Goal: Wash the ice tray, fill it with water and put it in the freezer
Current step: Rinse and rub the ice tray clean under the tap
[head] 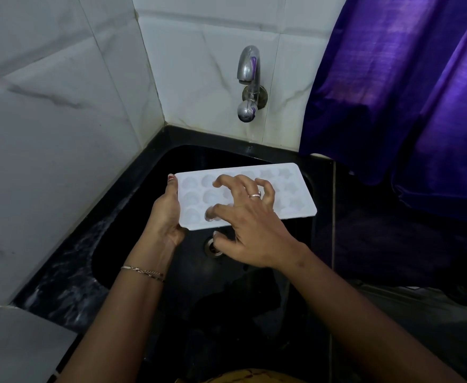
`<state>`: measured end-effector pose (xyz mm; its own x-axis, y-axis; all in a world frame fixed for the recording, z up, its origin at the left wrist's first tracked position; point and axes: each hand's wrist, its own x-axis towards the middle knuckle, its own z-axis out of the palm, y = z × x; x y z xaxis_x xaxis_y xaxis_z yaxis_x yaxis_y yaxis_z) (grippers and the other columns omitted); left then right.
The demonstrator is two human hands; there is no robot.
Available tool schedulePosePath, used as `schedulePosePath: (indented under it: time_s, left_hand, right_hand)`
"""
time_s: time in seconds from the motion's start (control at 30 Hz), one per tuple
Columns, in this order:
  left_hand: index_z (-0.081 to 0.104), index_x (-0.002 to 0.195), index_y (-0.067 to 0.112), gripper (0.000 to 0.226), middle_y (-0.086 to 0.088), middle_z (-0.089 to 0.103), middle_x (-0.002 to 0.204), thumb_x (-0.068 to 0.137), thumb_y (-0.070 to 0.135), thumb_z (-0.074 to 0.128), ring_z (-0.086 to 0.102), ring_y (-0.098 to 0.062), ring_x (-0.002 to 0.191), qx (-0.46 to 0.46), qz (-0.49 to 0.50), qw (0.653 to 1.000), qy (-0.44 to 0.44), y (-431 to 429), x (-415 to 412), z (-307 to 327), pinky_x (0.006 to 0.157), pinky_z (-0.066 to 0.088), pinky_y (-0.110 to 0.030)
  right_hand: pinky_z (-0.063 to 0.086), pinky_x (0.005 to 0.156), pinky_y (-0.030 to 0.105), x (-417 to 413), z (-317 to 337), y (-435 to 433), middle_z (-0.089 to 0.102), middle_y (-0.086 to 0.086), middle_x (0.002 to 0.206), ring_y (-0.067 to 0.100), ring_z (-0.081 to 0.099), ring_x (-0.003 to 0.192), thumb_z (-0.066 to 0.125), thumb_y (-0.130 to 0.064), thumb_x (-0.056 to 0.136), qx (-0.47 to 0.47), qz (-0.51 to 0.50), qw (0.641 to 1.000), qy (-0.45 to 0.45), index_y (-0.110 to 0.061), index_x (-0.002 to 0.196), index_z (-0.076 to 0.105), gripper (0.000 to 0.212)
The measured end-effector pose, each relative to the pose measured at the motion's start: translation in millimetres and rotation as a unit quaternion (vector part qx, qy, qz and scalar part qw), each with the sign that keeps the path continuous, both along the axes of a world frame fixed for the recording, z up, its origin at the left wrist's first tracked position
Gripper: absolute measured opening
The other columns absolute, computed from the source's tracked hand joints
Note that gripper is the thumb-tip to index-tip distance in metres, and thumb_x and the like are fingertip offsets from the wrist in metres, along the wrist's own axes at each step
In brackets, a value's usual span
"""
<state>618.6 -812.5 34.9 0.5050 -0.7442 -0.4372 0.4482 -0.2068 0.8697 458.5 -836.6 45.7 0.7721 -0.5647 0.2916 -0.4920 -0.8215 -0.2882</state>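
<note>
You are holding the white ice tray (290,194) level over the black sink (121,244), cavities facing up, long side running left to right, and it is touching neither the basin nor the worktop (69,272). Your left hand (166,214) is gripping the tray's left short end, fingers curling round that edge, with one red-painted nail showing at the far left corner. Your right hand (248,225) is lying over the middle of the tray, fingers spread and half bent like a claw. The fingertips (218,183) are sitting on the round cavities in the left half and are not wrapping round anything. The thumb is hanging just beside the near edge, blurred, so I cannot tell whether it is touching. A ring (255,194) is showing on that hand and a thin bracelet (144,271) is sitting on your left wrist. Star-shaped cavities are showing at the tray's right end. The drain (211,248) is lying in the basin directly under the near edge, partly behind your right hand. The chrome tap (250,76) is sticking out of the marbled wall tiles (47,106) behind the sink, well above the tray and a little right of its middle. A purple curtain (406,92) is hanging on the right, its lower edge coming down near the tray's right end
</note>
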Motion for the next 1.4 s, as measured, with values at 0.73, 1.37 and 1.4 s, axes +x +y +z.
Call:
schedulePosePath:
  time_s: [0.73, 1.37, 1.4]
  left_hand:
    - [0.064, 0.097, 0.016, 0.046, -0.006, 0.071, 0.084, 0.101, 0.049, 0.032, 0.069, -0.022, 0.072, 0.024, 0.011, 0.999, -0.033, 0.4, 4.7, -1.5, 0.059, 0.055, -0.032]
    - [0.062, 0.084, 0.013, 0.046, -0.002, 0.071, 0.066, 0.100, 0.048, 0.037, 0.067, -0.019, 0.065, 0.028, 0.028, 0.999, -0.037, 1.1, -4.8, -1.9, 0.064, 0.056, -0.031]
    - [0.061, 0.085, 0.012, 0.046, -0.001, 0.071, 0.063, 0.101, 0.048, 0.037, 0.068, -0.018, 0.063, 0.028, 0.027, 0.999, -0.034, 1.2, -4.6, -3.7, 0.062, 0.056, -0.031]
  right_hand:
    - [0.011, 0.109, 0.049, 6.4, 4.8, 6.5, 0.037, -0.002, 0.136, 0.023, 0.030, 0.128, 0.052, -0.039, 0.071, -0.008, 0.009, 1.000, -0.020, -0.027, 0.103, 0.063, 0.036]
    - [0.000, 0.111, 0.053, 15.1, -3.6, 13.0, 0.036, -0.004, 0.138, 0.023, 0.026, 0.133, 0.034, -0.037, 0.075, 0.007, 0.028, 0.999, 0.019, -0.038, 0.108, 0.064, 0.045]
    - [0.000, 0.111, 0.053, 14.6, -3.7, 11.8, 0.036, -0.004, 0.139, 0.023, 0.026, 0.133, 0.033, -0.037, 0.075, 0.007, 0.035, 0.999, 0.021, -0.039, 0.109, 0.064, 0.046]
